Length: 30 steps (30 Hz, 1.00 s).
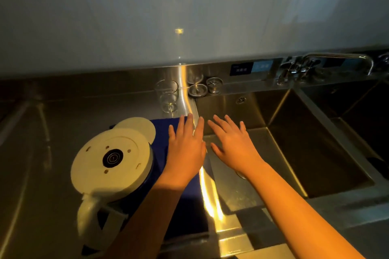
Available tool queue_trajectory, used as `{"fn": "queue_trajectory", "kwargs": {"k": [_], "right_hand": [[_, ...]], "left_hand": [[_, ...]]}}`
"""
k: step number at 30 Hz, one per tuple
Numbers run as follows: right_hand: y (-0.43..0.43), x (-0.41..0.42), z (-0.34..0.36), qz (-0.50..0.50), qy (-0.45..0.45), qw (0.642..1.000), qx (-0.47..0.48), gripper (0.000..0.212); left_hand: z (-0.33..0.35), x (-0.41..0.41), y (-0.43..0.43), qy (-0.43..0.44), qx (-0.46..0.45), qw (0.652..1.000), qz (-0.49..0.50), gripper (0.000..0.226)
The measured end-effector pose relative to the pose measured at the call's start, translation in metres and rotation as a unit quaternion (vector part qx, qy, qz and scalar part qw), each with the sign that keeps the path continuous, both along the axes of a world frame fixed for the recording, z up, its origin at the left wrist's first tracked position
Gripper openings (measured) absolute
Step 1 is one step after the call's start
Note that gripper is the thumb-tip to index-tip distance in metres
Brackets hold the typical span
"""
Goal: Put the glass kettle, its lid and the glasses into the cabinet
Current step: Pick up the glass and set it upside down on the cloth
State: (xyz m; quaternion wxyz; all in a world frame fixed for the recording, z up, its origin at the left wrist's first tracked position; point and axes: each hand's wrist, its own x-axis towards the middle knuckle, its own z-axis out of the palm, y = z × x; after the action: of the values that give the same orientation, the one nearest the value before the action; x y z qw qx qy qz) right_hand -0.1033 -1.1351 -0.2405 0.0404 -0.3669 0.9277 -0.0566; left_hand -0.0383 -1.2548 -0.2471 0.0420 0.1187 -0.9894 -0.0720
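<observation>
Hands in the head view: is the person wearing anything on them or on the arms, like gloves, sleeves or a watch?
Nothing worn shows. The left hand and right hand are bare, with no gloves, rings or watch in view. The left forearm and right forearm are uncovered down to the picture's lower edge, so no sleeve appears.

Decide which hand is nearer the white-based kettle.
Left. The left hand is just right of the kettle, above the blue cloth; the right hand is farther right, above the sink.
</observation>
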Motion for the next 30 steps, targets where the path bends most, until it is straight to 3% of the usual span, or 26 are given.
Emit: {"fn": "queue_trajectory", "kwargs": {"k": [11, 16, 23, 30], "right_hand": [[0.000, -0.064, -0.008, 0.094, -0.051, 0.994, -0.002, 0.062], [-0.010, -0.082, -0.019, 0.106, -0.079, 0.990, -0.043, 0.059], [-0.041, -0.096, -0.028, 0.126, -0.024, 0.985, -0.119, 0.057], [-0.077, -0.124, -0.029, 0.141, 0.000, 0.985, -0.100, 0.061]], "left_hand": [[-0.015, -0.049, 0.017, -0.028, 0.012, 0.991, 0.129, 0.059], [-0.037, -0.058, 0.009, 0.068, -0.053, 0.984, 0.155, 0.060], [-0.038, -0.070, -0.016, 0.048, -0.076, 0.977, 0.192, 0.055], [-0.036, -0.095, -0.044, 0.038, -0.053, 0.968, 0.242, 0.065]]}}
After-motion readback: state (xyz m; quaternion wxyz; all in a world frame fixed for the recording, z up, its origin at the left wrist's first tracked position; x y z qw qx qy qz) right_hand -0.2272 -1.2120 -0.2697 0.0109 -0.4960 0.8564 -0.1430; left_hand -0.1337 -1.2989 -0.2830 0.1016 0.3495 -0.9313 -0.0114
